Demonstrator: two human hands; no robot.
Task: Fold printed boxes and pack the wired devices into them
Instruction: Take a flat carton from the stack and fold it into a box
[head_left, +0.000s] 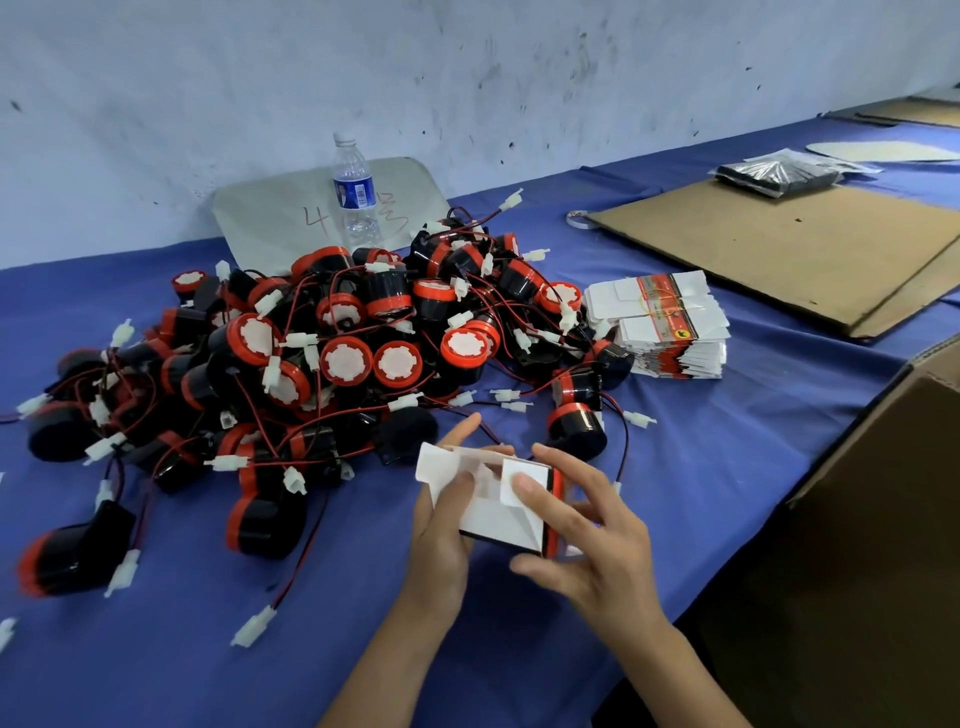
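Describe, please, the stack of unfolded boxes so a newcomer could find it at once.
On the blue-covered table, find the heap of red-and-black wired devices. At its right edge, before the brown cardboard sheet, lies the stack of flat boxes, the only pile of white, red-printed card.
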